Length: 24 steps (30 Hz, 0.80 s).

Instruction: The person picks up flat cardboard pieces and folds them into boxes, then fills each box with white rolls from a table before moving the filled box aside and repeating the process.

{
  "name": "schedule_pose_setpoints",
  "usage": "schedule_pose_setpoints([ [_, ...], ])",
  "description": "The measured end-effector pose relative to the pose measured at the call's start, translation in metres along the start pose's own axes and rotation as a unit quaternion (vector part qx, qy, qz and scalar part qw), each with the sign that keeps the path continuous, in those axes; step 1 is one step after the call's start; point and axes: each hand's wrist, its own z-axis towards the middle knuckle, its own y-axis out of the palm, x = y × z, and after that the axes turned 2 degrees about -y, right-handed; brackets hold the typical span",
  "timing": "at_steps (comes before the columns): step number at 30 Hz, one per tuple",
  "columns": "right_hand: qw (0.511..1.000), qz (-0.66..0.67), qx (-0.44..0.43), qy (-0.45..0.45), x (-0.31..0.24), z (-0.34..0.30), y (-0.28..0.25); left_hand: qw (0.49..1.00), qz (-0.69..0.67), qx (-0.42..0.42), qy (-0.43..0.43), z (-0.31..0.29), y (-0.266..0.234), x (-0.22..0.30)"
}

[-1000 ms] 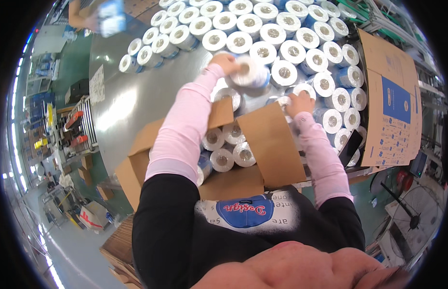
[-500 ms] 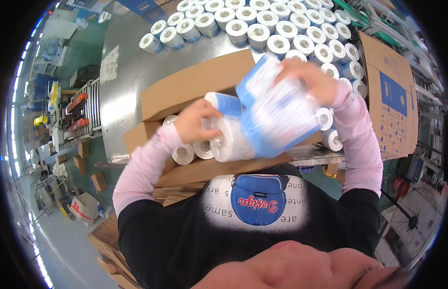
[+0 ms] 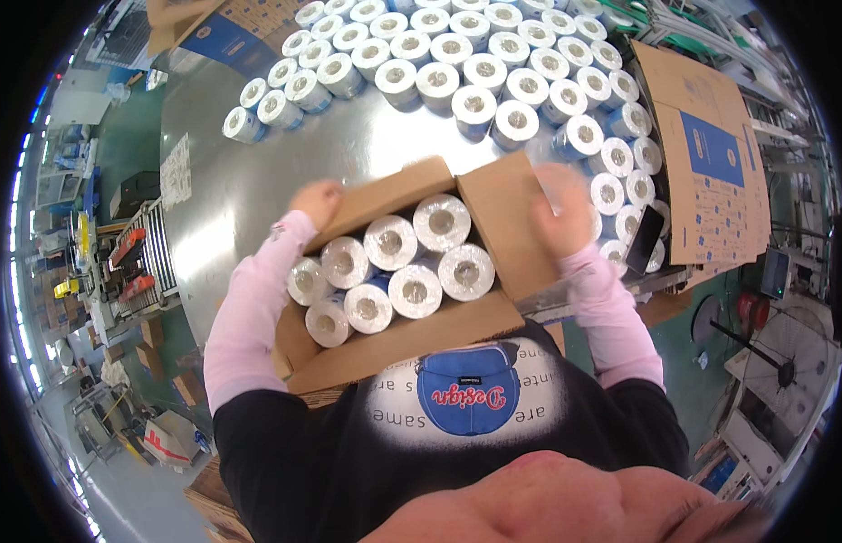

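I see the left hand (image 3: 317, 198) gripping the carton (image 3: 412, 339) far flap at the desk (image 3: 258, 181) near edge; right hand (image 3: 559, 213) blurred, its grip unclear.

Bright overhead light floods the scene, throwing white glare off the metal table (image 3: 258, 181) at upper left. The right hand (image 3: 561, 213) smears with motion blur. Straight edges bow toward the black rim.
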Motion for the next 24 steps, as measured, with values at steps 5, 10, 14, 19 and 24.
schedule_pose_setpoints([
  [5, 0.871, -0.335, -0.215, 0.287, 0.191, -0.094, -0.036, 0.990, 0.053, -0.030, 0.128, 0.108, 0.049, 0.079],
  [10, 0.832, -0.342, -0.298, 0.319, 0.186, -0.073, -0.031, 0.962, 0.169, -0.214, -0.008, 0.181, 0.081, 0.132],
  [14, 0.834, -0.348, -0.299, 0.307, 0.201, -0.076, -0.028, 0.957, 0.239, 0.024, 0.164, 0.190, 0.063, 0.174],
  [19, 0.835, -0.395, -0.249, 0.290, 0.206, -0.071, -0.011, 0.934, 0.283, 0.100, 0.196, 0.245, 0.062, 0.181],
  [24, 0.822, -0.416, -0.234, 0.310, 0.205, -0.068, -0.001, 0.955, 0.270, 0.040, 0.115, 0.222, 0.043, 0.192],
])
